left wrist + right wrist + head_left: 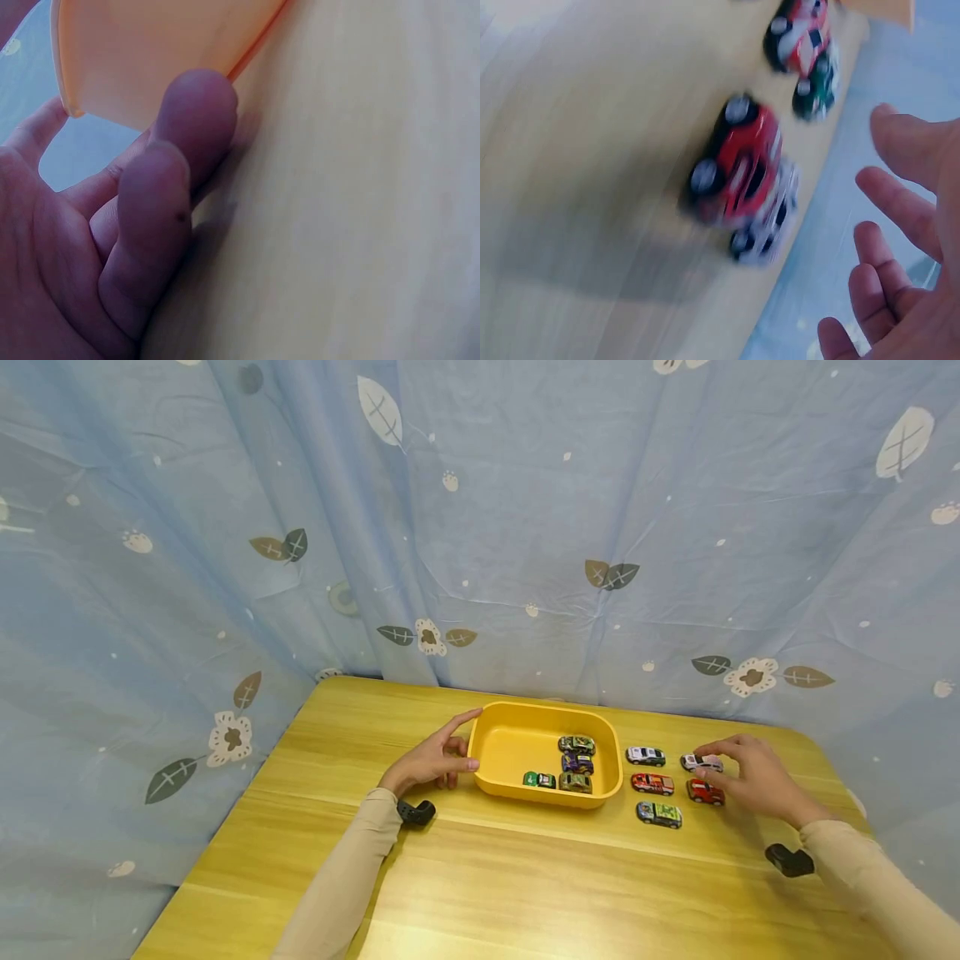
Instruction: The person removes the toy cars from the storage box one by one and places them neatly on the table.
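Note:
My left hand [431, 762] is at the left end of a yellow plastic bin [517, 712], its index fingertip on the rim and its thumb along the side wall. The left wrist view shows its other fingers bent beside the bin wall [127, 67]. Over a white toy car [693, 762] and a red toy car [703, 792] at the right hovers my right hand [757, 783]. Its fingers [900, 210] are spread apart beyond the red car [750, 165] in the right wrist view, holding nothing. Several toy cars, one of them purple [577, 763], lie in the bin's right half.
Between the bin and my right hand stand a white-and-dark toy car [646, 756], a red-orange toy car [652, 784] and a green-and-blue toy car [659, 814]. Behind the wooden table [540, 885] hangs a blue patterned curtain [517, 527].

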